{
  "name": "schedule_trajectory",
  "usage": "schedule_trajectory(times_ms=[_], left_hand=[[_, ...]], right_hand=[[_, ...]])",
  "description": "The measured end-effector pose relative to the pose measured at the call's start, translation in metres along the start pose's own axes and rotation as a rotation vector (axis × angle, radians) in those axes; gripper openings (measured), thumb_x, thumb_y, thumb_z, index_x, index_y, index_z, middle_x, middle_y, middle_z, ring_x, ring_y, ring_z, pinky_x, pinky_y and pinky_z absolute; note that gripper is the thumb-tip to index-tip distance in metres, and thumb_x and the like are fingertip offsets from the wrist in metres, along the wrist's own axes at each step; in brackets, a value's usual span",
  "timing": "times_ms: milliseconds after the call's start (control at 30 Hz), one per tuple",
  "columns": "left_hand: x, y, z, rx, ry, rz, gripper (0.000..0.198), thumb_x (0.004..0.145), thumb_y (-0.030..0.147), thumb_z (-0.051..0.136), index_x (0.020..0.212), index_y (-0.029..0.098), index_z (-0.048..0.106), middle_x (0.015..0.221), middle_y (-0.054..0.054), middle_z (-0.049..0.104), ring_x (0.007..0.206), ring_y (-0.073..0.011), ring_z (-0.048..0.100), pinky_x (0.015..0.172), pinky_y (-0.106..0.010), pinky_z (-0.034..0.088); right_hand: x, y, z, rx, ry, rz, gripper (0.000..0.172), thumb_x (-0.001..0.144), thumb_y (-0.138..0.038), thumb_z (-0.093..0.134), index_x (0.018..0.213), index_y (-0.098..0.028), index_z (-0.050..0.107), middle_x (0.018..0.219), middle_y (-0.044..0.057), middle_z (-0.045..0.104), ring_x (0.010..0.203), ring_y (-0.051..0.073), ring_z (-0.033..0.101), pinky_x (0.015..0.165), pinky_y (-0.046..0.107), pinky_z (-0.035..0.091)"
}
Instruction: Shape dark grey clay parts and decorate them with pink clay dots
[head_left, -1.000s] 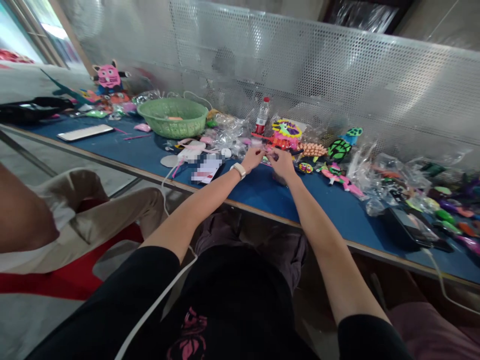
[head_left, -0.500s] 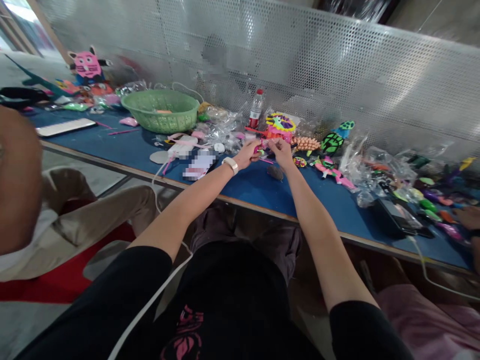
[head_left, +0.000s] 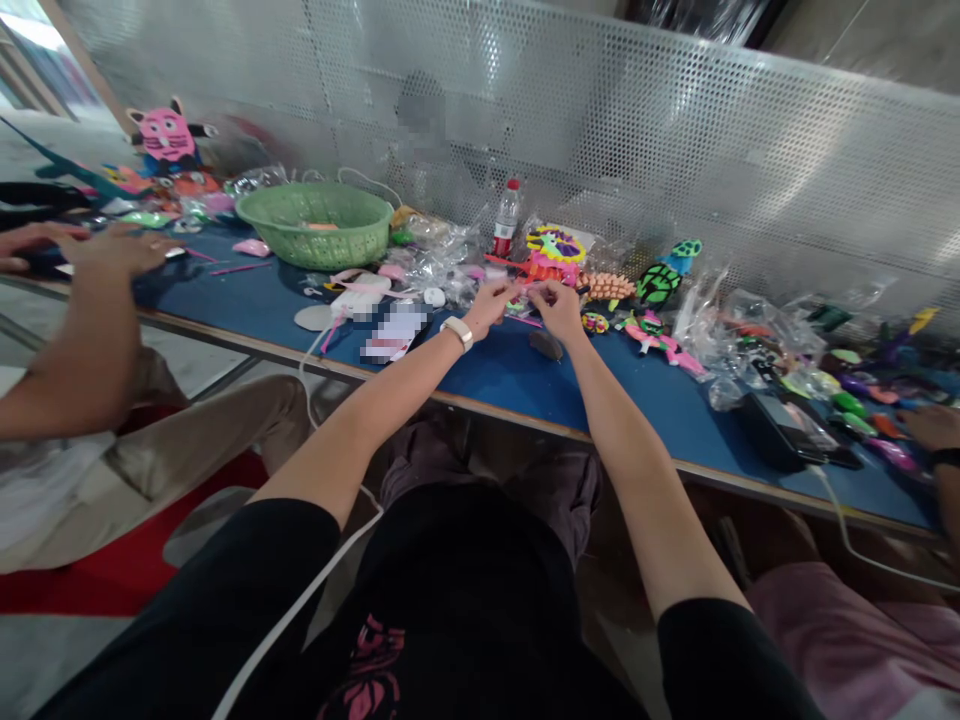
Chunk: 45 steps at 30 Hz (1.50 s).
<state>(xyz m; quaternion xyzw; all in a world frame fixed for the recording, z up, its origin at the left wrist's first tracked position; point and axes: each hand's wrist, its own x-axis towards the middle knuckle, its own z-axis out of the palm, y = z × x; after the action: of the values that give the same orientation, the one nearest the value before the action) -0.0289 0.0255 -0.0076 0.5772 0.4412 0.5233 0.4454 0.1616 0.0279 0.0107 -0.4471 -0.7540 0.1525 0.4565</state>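
My left hand (head_left: 491, 304), with a pale band on its wrist, is closed above the blue table, its fingertips pinched together. Close by on the right, my right hand (head_left: 557, 308) is also closed, thumb against fingers. Between the two sets of fingertips shows a small pink piece (head_left: 525, 289), too small to make out its kind. Just behind the hands stands a colourful clay figure (head_left: 555, 248) with a yellow frilled head. Below my right hand lies a dark flat oval object (head_left: 546, 346). A small bright patterned piece (head_left: 596, 322) sits to the right.
A green basket (head_left: 319, 230) stands back left, a red-capped bottle (head_left: 506, 218) behind my hands. A phone (head_left: 397, 330) and white power bank (head_left: 361, 297) lie left. Clay figures, clear wrappers (head_left: 757, 330) and a black device (head_left: 784, 435) are right. Another person's hand (head_left: 124, 250) is far left.
My hands stay together, fingers slightly shifted; the magenta and green bits seen at my left fingers no longer show. At far left, the neighbour's arm has moved and both hands now show over the table.
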Motion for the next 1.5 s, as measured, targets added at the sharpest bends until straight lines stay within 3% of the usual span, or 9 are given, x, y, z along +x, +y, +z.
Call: schedule_trajectory(times_ms=[300, 533, 633, 733, 933, 1100, 1200, 1367, 1500], left_hand=[[0.0, -0.001, 0.002, 0.079, 0.067, 0.016, 0.048, 0.123, 0.045, 0.066, 0.082, 0.024, 0.054, 0.066, 0.007, 0.036, 0.058, -0.0117, 0.041, 0.062, -0.03, 0.044], [0.002, 0.005, 0.006, -0.395, 0.037, -0.057, 0.048, 0.117, 0.042, 0.081, 0.084, 0.023, 0.052, 0.068, 0.009, 0.036, 0.049, -0.0053, 0.033, 0.049, -0.019, 0.028], [0.004, 0.005, 0.006, -0.488, 0.042, -0.112, 0.047, 0.117, 0.046, 0.08, 0.085, 0.022, 0.056, 0.07, 0.007, 0.045, 0.049, -0.0052, 0.037, 0.049, -0.02, 0.028], [0.007, 0.003, 0.005, -0.525, 0.053, -0.167, 0.037, 0.123, 0.038, 0.063, 0.091, 0.02, 0.065, 0.075, 0.002, 0.059, 0.053, -0.0083, 0.048, 0.053, -0.024, 0.039], [0.006, -0.003, 0.007, -0.356, 0.139, -0.116, 0.028, 0.11, -0.001, 0.052, 0.111, 0.02, 0.07, 0.095, -0.003, 0.077, 0.082, -0.015, 0.079, 0.088, -0.031, 0.067], [0.006, -0.01, 0.005, -0.217, 0.213, -0.016, 0.023, 0.109, 0.002, 0.067, 0.121, 0.021, 0.068, 0.111, -0.009, 0.084, 0.107, -0.0206, 0.086, 0.105, -0.039, 0.069], [0.009, -0.012, 0.002, -0.127, 0.229, 0.076, 0.016, 0.105, 0.006, 0.079, 0.107, 0.02, 0.072, 0.11, -0.011, 0.086, 0.108, -0.0229, 0.084, 0.103, -0.039, 0.07], [0.012, -0.015, -0.002, -0.052, 0.215, 0.217, 0.015, 0.098, 0.006, 0.086, 0.093, 0.019, 0.079, 0.104, -0.01, 0.087, 0.099, -0.0217, 0.083, 0.101, -0.039, 0.069], [0.014, -0.019, -0.003, -0.004, 0.184, 0.255, 0.015, 0.094, 0.009, 0.09, 0.089, 0.019, 0.081, 0.093, -0.008, 0.086, 0.092, -0.0223, 0.082, 0.096, -0.04, 0.071]], right_hand=[[0.0, 0.005, 0.001, -0.02, -0.012, -0.032, 0.014, 0.106, -0.03, 0.078, 0.106, -0.02, 0.088, 0.111, 0.011, 0.092, 0.1, 0.028, 0.084, 0.105, 0.047, 0.068], [0.013, 0.033, 0.019, 0.478, -0.031, 0.102, 0.052, 0.085, -0.075, 0.099, 0.094, -0.027, 0.081, 0.093, 0.004, 0.088, 0.093, 0.026, 0.086, 0.091, 0.044, 0.073], [0.013, 0.039, 0.024, 0.522, -0.016, 0.128, 0.049, 0.085, -0.071, 0.1, 0.096, -0.027, 0.081, 0.09, 0.003, 0.086, 0.09, 0.026, 0.087, 0.089, 0.045, 0.074], [0.012, 0.04, 0.023, 0.341, 0.1, 0.077, 0.031, 0.095, -0.055, 0.092, 0.1, -0.025, 0.084, 0.092, 0.005, 0.087, 0.091, 0.028, 0.086, 0.094, 0.048, 0.073], [0.01, 0.038, 0.015, -0.095, 0.173, -0.038, 0.007, 0.102, -0.028, 0.079, 0.101, -0.023, 0.083, 0.1, 0.01, 0.086, 0.097, 0.029, 0.081, 0.102, 0.049, 0.068], [0.009, 0.033, 0.017, -0.172, 0.179, 0.008, 0.01, 0.104, -0.024, 0.075, 0.095, -0.024, 0.075, 0.1, 0.013, 0.082, 0.105, 0.034, 0.081, 0.11, 0.055, 0.066], [0.01, 0.03, 0.024, -0.074, 0.178, 0.08, 0.02, 0.102, -0.03, 0.081, 0.088, -0.026, 0.068, 0.089, 0.009, 0.078, 0.106, 0.035, 0.081, 0.111, 0.059, 0.067], [0.011, 0.029, 0.037, 0.386, 0.109, 0.17, 0.03, 0.096, -0.044, 0.09, 0.088, -0.027, 0.066, 0.089, 0.004, 0.08, 0.1, 0.03, 0.085, 0.102, 0.055, 0.076], [0.011, 0.03, 0.038, 0.476, 0.023, 0.138, 0.039, 0.088, -0.052, 0.098, 0.088, -0.028, 0.068, 0.089, 0.001, 0.08, 0.094, 0.028, 0.085, 0.105, 0.058, 0.077]])
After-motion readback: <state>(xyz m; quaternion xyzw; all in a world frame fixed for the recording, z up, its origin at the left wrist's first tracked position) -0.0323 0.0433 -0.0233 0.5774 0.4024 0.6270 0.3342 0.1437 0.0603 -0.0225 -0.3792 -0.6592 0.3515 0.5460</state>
